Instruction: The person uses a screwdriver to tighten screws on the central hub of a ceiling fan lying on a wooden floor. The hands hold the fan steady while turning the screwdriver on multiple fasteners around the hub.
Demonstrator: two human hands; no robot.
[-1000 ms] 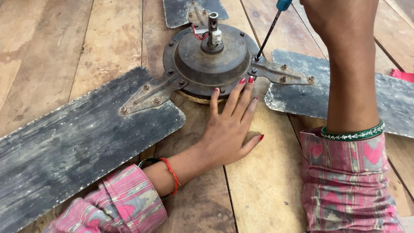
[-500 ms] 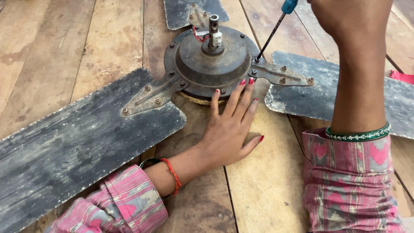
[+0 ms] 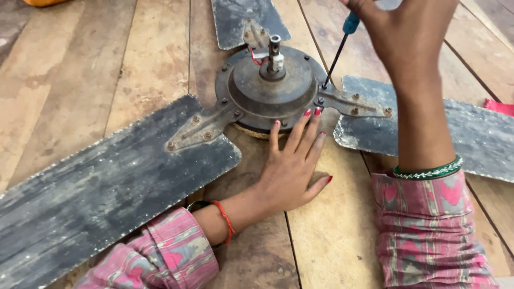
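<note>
Dusty round metal fan motor (image 3: 270, 88) with grimy flat blades (image 3: 107, 182) lay on worn wood planks (image 3: 150, 59), left hand (image 3: 292, 166) flat, fingers spread, tips touching the motor rim, right hand (image 3: 409, 37) closed round a blue-handled screwdriver (image 3: 340, 45), tip at a rim screw.

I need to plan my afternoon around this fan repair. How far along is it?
Early, it seems. Done: the ceiling fan lies on the wooden floor. In hand: the right hand holds a screwdriver with its tip at a screw on the motor's rim, while the left hand steadies the motor. Left: all three blades remain attached by their brackets.
</note>
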